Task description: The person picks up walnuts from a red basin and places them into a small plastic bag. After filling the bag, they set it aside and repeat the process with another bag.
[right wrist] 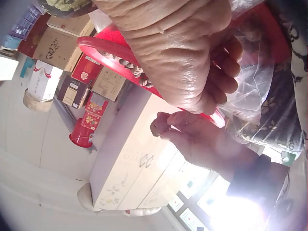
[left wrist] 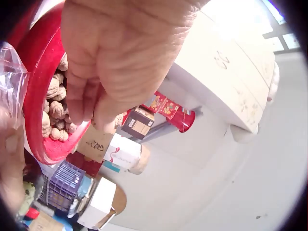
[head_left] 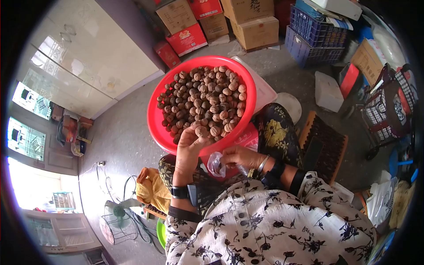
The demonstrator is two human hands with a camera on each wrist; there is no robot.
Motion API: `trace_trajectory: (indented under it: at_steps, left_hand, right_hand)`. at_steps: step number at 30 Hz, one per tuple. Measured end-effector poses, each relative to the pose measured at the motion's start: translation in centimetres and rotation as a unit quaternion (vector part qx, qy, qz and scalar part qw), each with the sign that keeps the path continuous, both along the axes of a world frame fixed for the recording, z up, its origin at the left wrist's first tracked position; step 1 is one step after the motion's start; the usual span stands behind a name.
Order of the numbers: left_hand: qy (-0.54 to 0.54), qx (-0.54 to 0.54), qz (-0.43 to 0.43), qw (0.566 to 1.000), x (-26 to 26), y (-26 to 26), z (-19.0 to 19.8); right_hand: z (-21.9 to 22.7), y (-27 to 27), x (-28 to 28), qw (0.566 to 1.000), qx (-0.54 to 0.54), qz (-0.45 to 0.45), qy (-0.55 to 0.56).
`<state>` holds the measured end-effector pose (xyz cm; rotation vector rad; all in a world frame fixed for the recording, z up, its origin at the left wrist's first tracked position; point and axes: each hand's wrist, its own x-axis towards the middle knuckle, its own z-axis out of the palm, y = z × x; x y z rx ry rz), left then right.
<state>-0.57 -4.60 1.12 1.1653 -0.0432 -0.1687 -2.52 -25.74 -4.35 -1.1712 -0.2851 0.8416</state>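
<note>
A wide red basin (head_left: pixel 153 128) full of brown walnuts (head_left: pixel 194 97) stands in front of the person's lap. At its near rim the left hand (head_left: pixel 189 150) pinches one walnut (head_left: pixel 202 131) between thumb and fingers, over the others. In the right wrist view that walnut (right wrist: pixel 159 126) shows at the tips of the left fingers. The right hand (head_left: pixel 242 157) grips a clear plastic bag (head_left: pixel 215 165) just below the basin's near rim. Curled fingers of the right hand (right wrist: pixel 224 72) lie against the crinkled bag (right wrist: pixel 252 89) in the right wrist view.
Cardboard boxes (head_left: pixel 255 33) and blue crates (head_left: pixel 314 44) are stacked at the back. A pale cabinet (head_left: pixel 92 48) stands at left, with a fan (head_left: pixel 118 211) on the floor nearer. A wooden beaded seat (head_left: pixel 324 145) and a checked trolley bag (head_left: pixel 391 106) are at right.
</note>
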Motion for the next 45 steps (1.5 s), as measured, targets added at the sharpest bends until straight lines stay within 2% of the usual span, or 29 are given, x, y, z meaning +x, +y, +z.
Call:
trace_trajectory:
  at_steps: [3,9,15,18,21,24,25,26,28,29,31,32,34,35,37,43,45]
  left_hand:
    - [0.016,-0.017,0.015,1.0,-0.8,0.0,0.9]
    - [0.037,-0.034,-0.019,0.999,-1.7,0.3,1.8]
    - [0.041,-0.002,-0.041,0.998,-2.5,1.2,1.7]
    - [0.065,0.04,-0.088,0.993,-3.0,1.8,1.9]
    - [0.079,0.197,-0.151,0.965,-3.8,1.4,2.7]
    - [0.079,0.221,-0.2,0.951,-4.5,1.8,1.5]
    - [0.094,0.265,-0.217,0.935,-4.6,1.9,1.5]
    - [0.095,0.265,-0.217,0.935,-4.7,1.8,1.5]
    - [0.154,0.36,-0.226,0.892,-4.9,1.2,2.0]
    - [0.155,0.359,-0.226,0.892,-5.1,1.5,1.5]
    - [-0.033,0.499,-0.246,0.83,-5.3,1.7,0.9]
    - [-0.033,0.499,-0.246,0.83,-5.5,1.8,0.7]
    - [-0.029,0.561,-0.172,0.809,-5.7,0.8,2.2]
    - [-0.028,0.561,-0.173,0.809,-5.7,0.8,2.3]
    - [-0.036,0.604,-0.146,0.782,-5.8,0.8,2.2]
    - [-0.073,0.605,-0.132,0.782,-5.9,1.0,1.8]
    - [-0.057,0.598,-0.131,0.789,-5.9,1.1,1.9]
  right_hand:
    - [-0.2,0.1,0.1,1.0,-0.009,-0.003,-0.001]
    - [-0.6,0.1,0.3,1.0,-0.002,0.0,0.006]
    - [-0.5,-0.1,0.1,1.0,-0.004,-0.008,0.006]
    - [-0.8,0.0,0.2,1.0,0.004,-0.008,0.013]
    - [-1.1,0.0,0.3,1.0,0.007,-0.005,0.024]
    - [-1.1,0.0,0.2,1.0,0.014,-0.009,0.025]
    - [-1.1,0.0,0.2,0.999,0.02,-0.012,0.022]
    - [-1.1,0.0,0.2,0.999,0.019,-0.011,0.023]
    - [-1.1,0.0,0.2,1.0,0.009,-0.023,0.013]
    - [-1.3,0.0,0.2,1.0,0.009,-0.022,0.014]
    - [-1.7,0.1,0.3,1.0,0.019,-0.014,0.006]
    - [-1.9,0.1,0.3,1.0,0.019,-0.014,0.006]
    - [-2.0,0.0,0.3,1.0,0.025,-0.013,-0.002]
    - [-2.0,0.0,0.3,1.0,0.025,-0.012,-0.002]
    - [-1.7,0.0,0.3,0.999,0.033,-0.012,0.003]
    - [-1.1,0.0,0.2,1.0,0.029,-0.006,0.003]
    - [-0.7,-0.1,0.2,1.0,0.029,-0.007,0.009]
